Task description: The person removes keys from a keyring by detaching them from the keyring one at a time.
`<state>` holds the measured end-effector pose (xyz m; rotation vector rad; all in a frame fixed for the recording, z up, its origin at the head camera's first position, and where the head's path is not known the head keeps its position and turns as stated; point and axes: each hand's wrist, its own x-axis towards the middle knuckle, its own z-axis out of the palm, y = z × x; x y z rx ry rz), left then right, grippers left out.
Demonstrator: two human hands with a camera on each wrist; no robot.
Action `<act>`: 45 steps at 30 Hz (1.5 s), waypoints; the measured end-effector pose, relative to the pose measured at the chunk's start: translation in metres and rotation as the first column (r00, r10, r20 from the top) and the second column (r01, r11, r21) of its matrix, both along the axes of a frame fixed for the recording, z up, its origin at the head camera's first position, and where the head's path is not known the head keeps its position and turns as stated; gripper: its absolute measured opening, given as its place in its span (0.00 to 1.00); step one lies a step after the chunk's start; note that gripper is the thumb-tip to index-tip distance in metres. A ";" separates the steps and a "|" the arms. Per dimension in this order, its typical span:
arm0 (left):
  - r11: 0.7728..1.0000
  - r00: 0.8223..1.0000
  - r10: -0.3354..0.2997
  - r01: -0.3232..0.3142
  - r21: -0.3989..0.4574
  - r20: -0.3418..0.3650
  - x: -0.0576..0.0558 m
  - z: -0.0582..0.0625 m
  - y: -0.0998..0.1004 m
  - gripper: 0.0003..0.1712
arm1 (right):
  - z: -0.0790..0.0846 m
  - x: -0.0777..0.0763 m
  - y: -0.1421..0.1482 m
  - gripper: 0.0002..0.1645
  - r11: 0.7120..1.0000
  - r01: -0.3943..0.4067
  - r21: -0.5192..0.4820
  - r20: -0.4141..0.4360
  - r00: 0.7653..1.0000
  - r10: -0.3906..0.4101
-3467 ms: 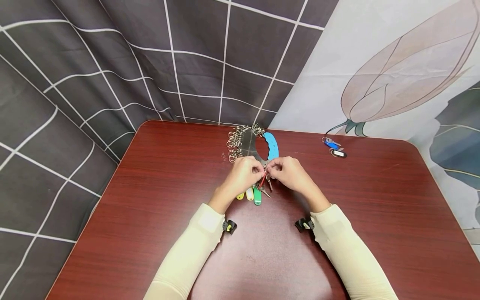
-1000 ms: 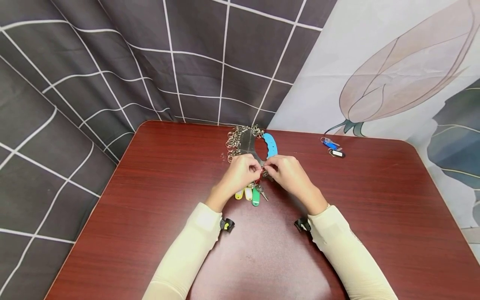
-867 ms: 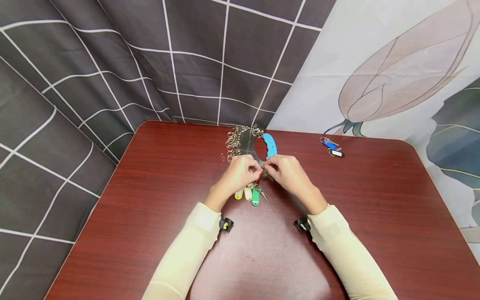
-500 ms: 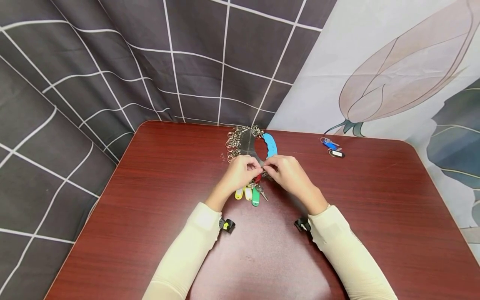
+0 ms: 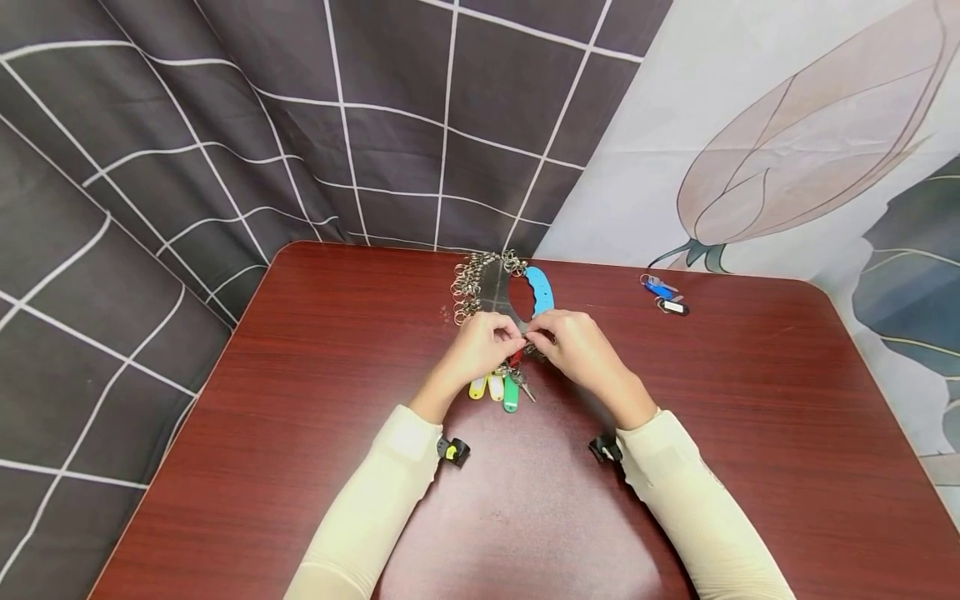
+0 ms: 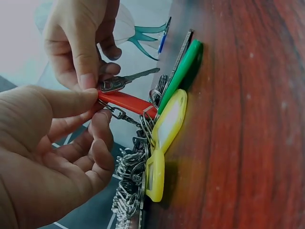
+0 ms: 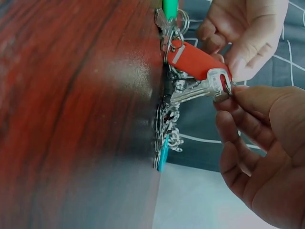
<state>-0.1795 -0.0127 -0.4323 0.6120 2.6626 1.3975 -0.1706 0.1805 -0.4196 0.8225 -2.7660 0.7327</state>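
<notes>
My left hand pinches the end of a red key tag, where a split ring and short chain meet it. Opposite, my right hand pinches the split ring at that same end, thumb and fingertip together. Silver keys hang by the ring, close to the red tag. Both hands nearly touch at the fingertips, hiding most of the ring. A green key tag and yellow key tags lie just below them on the table. Beyond is a dark curved plate edged with several small clasps.
The plate has a light blue grip on its right side. Blue-tagged keys and a black key tag lie at the back right of the reddish wooden table. Grey checked cloth hangs behind.
Since the oldest frame both hands have drawn slightly closer together, and the key that hung below the right fingers is now mostly hidden. Over the last second the hands barely shift.
</notes>
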 end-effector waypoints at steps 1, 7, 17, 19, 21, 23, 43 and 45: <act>1.000 1.000 -0.001 0.001 0.016 0.012 0.000 0.000 -0.001 0.06 | 0.000 0.000 0.000 0.04 1.000 0.002 0.001 0.002 1.000 -0.002; 1.000 1.000 -0.010 0.010 0.009 0.002 0.001 0.001 -0.003 0.04 | -0.001 0.000 0.001 0.05 0.999 0.034 0.001 0.007 0.999 -0.034; 0.999 1.000 0.005 -0.004 -0.051 0.010 0.000 0.001 -0.002 0.06 | 0.000 0.000 -0.001 0.04 1.000 -0.011 0.001 -0.002 1.000 0.011; 0.999 1.000 0.002 -0.001 -0.033 0.023 0.000 0.000 -0.001 0.06 | 0.000 0.001 -0.002 0.04 1.000 -0.010 0.002 -0.002 1.000 0.010; 1.000 0.999 -0.002 0.003 -0.009 0.037 -0.001 0.000 -0.002 0.06 | 0.000 0.000 -0.002 0.04 1.000 -0.005 0.006 0.000 1.000 0.005; 1.000 0.999 -0.007 0.006 0.011 0.041 -0.001 -0.001 -0.003 0.06 | 0.001 0.000 -0.002 0.04 1.000 -0.001 0.005 0.000 1.000 0.001; 0.995 0.998 -0.016 0.010 -0.101 -0.057 0.000 -0.001 0.001 0.04 | 0.006 0.000 0.004 0.05 0.996 0.093 0.007 0.028 0.995 -0.093; 0.994 0.998 -0.029 0.023 -0.108 -0.059 0.001 0.000 0.002 0.04 | 0.010 0.000 0.007 0.05 0.995 0.096 -0.006 0.031 0.995 -0.096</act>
